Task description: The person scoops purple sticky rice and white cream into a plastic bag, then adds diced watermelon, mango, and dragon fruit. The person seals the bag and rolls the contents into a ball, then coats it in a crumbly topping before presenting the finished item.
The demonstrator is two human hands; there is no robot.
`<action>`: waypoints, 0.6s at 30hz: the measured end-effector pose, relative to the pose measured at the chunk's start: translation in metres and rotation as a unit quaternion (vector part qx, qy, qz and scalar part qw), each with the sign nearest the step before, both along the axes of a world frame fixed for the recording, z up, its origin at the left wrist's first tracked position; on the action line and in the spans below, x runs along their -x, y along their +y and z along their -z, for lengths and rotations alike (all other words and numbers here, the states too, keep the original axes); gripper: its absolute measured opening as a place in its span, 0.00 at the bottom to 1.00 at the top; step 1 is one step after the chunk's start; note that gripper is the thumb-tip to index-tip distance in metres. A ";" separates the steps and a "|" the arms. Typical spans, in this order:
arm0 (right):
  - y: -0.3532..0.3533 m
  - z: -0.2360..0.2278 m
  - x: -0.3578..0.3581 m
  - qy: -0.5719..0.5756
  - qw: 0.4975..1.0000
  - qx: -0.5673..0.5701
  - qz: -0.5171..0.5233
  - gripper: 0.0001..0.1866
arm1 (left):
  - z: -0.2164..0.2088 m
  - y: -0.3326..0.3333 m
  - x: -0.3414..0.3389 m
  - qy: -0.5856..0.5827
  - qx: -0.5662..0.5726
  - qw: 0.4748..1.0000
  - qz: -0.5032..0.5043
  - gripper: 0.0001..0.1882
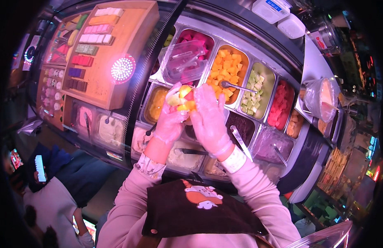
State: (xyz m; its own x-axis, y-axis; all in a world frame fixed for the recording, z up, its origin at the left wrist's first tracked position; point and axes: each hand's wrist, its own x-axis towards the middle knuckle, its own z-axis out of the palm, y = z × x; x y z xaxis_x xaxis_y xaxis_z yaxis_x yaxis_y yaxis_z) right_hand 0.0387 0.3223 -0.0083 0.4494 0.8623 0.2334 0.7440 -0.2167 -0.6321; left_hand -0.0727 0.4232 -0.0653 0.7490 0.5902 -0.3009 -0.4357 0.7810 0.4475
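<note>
Both my hands wear clear plastic gloves and meet over the inner trays. Between them is a bundle of cut fruit (184, 98), with yellow, red and pale green pieces showing on top; whatever wraps it underneath is mostly hidden. My left hand (170, 125) curls round its left and lower side. From the right, my right hand (209, 120) presses against it, fingers fairly straight and thumb apart. Just beyond the bundle, a clear plastic box (184, 60) rests over a tray of magenta fruit cubes (203, 38).
Trays of orange cubes (227, 64), green cubes (253, 91) and red cubes (281, 105) run to the right. A spoon (237, 86) lies across two trays. A metal spatula (240, 142) leans by the dark tray. At left is a wooden display case (129, 31); people stand beyond.
</note>
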 end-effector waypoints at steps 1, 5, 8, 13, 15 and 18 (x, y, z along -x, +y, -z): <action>0.003 -0.006 -0.007 0.005 1.000 0.015 -0.003 0.29 | -0.010 0.003 0.002 -0.005 0.011 1.000 0.009 0.49; 0.058 0.005 -0.077 0.214 0.954 -0.111 0.178 0.32 | -0.009 0.012 0.006 -0.037 0.016 0.999 0.032 0.48; 0.111 0.028 -0.111 0.094 0.977 -0.050 0.186 0.28 | -0.012 0.015 0.008 -0.043 0.041 0.998 0.029 0.47; 0.186 0.119 -0.139 -0.146 0.975 -0.038 0.164 0.23 | -0.015 0.017 0.011 -0.012 0.040 0.999 0.036 0.47; 0.204 0.111 -0.141 -0.175 0.969 0.096 0.148 0.21 | -0.020 0.015 0.015 0.001 0.032 0.999 0.044 0.47; 0.222 0.105 -0.141 -0.186 0.936 0.230 0.192 0.20 | -0.016 0.004 0.023 0.014 0.045 0.998 0.051 0.48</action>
